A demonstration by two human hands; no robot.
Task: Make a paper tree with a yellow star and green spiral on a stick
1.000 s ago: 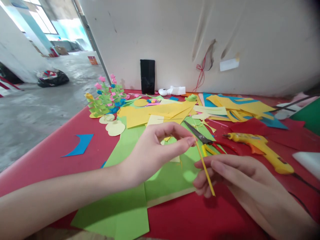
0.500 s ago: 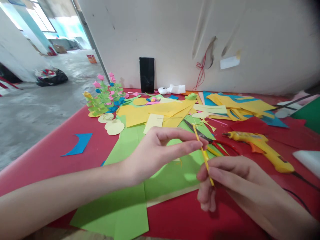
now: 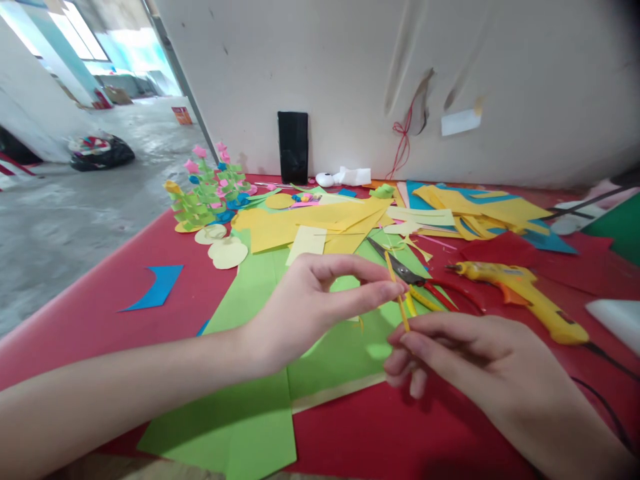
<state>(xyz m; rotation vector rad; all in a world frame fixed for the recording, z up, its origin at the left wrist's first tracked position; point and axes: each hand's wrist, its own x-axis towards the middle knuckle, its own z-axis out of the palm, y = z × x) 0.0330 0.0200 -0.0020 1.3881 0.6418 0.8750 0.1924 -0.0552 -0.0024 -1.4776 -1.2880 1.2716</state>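
Note:
A narrow yellow paper strip (image 3: 403, 313) slants in the air above the table. My left hand (image 3: 310, 307) pinches its upper part between thumb and forefinger. Lower down, my right hand (image 3: 465, 353) grips its bottom end between thumb and fingertips, with the other fingers curled beneath. Just behind the strip lie scissors (image 3: 411, 277) with red and yellow handles. Underneath my hands spreads a large sheet of light green paper (image 3: 340, 380). A yellow glue gun (image 3: 530, 293) rests right of the scissors, its nozzle pointing left.
Yellow paper sheets (image 3: 280, 227) and offcuts lie at the back of the red table (image 3: 350, 433). Paper flowers (image 3: 205, 187) stand at the back left, near cream paper discs (image 3: 227, 253). A blue scrap (image 3: 157, 287) lies left. A black phone (image 3: 293, 147) leans against the wall.
My right hand has moved slightly up and left along the strip. The strip's lower end, which stuck out below my right fingers, now stops at their tips.

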